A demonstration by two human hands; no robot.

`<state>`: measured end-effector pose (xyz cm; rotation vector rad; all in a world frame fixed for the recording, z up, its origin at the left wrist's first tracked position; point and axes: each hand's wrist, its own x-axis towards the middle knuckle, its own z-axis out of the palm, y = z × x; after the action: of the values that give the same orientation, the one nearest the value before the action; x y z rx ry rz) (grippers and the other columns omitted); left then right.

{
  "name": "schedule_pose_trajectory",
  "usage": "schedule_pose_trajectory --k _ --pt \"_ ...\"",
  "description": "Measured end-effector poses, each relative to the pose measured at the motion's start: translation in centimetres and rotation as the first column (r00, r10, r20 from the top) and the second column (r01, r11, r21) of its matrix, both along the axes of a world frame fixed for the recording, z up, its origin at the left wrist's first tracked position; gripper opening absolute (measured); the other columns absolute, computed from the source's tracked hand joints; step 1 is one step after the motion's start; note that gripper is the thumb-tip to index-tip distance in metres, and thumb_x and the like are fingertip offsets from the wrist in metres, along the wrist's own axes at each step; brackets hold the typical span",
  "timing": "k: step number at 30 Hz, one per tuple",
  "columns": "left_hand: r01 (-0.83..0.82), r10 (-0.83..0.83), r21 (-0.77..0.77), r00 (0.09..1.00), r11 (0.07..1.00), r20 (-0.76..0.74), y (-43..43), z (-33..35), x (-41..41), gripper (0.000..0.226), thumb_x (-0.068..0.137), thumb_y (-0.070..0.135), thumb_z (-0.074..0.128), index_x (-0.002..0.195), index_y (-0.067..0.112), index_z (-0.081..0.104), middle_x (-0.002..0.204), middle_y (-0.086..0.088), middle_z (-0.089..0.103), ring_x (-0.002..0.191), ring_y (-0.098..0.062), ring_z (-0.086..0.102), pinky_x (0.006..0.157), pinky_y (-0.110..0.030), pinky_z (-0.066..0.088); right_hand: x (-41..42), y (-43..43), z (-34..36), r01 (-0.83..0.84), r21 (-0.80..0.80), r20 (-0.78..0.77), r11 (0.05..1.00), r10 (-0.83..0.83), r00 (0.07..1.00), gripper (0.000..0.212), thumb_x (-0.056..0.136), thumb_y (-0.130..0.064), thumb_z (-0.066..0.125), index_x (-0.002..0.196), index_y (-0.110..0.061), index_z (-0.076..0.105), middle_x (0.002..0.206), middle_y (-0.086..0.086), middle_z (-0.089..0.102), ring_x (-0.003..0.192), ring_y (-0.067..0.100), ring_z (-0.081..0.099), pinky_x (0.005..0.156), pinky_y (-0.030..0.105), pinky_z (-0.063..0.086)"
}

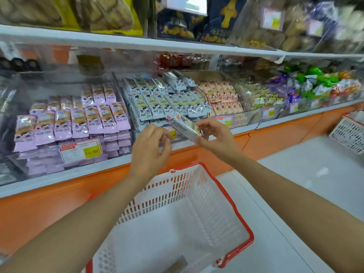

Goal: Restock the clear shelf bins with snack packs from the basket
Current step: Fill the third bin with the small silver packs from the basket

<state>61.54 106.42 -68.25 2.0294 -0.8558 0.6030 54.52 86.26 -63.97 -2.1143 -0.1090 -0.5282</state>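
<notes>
My right hand grips a snack pack, left hand I cannot tell; the bin looks full, so it may slide off

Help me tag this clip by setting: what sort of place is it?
Most likely a snack shop or supermarket aisle: clear shelf bins of wrapped snack packs, yellow price tags, and a red-rimmed shopping basket.
</notes>
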Motion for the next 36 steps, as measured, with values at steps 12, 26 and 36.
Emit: schedule_pose_trajectory --k 12,26,36 --pt "-0.238 0.203 0.420 0.971 0.876 0.129 2.9 2.0 5.2 0.073 0.093 0.041 0.056 0.156 0.020 0.026 0.163 -0.006 0.021 0.151 -0.026 0.016 0.121 -0.039 -0.001 12.0 1.4 5.8 0.353 -0.096 0.052 0.931 -0.350 0.935 0.027 0.082 -0.036 0.076 0.102 -0.024 0.063 0.085 -0.007 0.054 0.081 0.013 0.052 0.075 0.038 0.048" --pt "-0.318 0.236 0.487 0.946 0.814 0.223 2.5 1.4 5.6 0.080 0.086 0.047 0.061 0.154 0.016 0.031 0.159 -0.011 0.031 0.147 -0.031 0.026 0.119 -0.044 0.010 19.5 3.0 5.7 0.459 -0.339 0.081 0.821 -0.461 0.884 0.022 0.083 -0.032 0.076 0.089 -0.012 0.071 0.099 0.009 0.061 0.094 0.024 0.058 0.082 0.032 0.046" --pt "-0.274 0.162 0.255 0.908 0.927 0.385 0.9 0.7 3.2 0.064 0.085 0.028 0.048 0.146 0.010 0.041 0.145 -0.009 0.035 0.135 -0.031 0.033 0.114 -0.049 0.021 12.9 1.5 5.8 0.297 -0.230 0.215 0.927 -0.249 0.944 0.003 0.092 -0.025 0.065 0.089 -0.024 0.065 0.086 -0.003 0.058 0.072 0.005 0.050 0.066 0.018 0.041"
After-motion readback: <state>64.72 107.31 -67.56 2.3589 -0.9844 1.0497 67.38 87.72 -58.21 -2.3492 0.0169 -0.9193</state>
